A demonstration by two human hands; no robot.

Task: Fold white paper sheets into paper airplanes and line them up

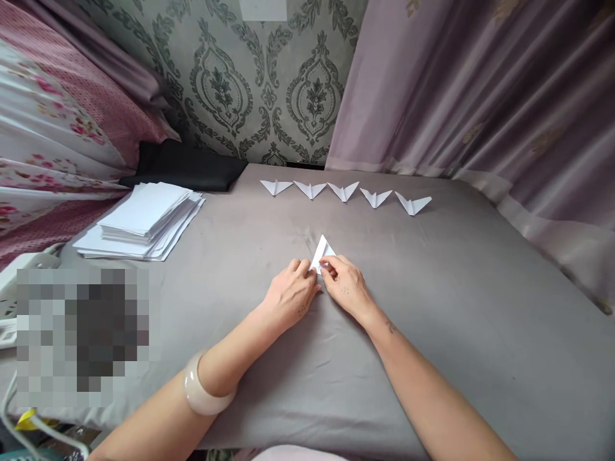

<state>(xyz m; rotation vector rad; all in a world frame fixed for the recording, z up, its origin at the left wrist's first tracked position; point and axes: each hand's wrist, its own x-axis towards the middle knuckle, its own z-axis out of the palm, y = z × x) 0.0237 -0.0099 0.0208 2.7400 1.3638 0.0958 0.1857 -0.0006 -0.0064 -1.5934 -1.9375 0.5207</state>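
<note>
A small piece of folded white paper (323, 246) lies in the middle of the grey cloth, its pointed tip facing away from me. My left hand (294, 288) holds its lower left edge, with the fingers curled together on it. From the right, my right hand (346, 282) pinches the paper's lower part between thumb and forefinger. The fingers of both hands nearly meet and hide the lower part of the paper.
Several folded paper planes (343, 192) stand in a row toward the back of the grey-covered table (456, 307). At the left lie a stack of white paper (144, 214) and a folded black cloth (187, 165). White cables (14, 390) run at the near left corner; a blurred patch hides something beside them.
</note>
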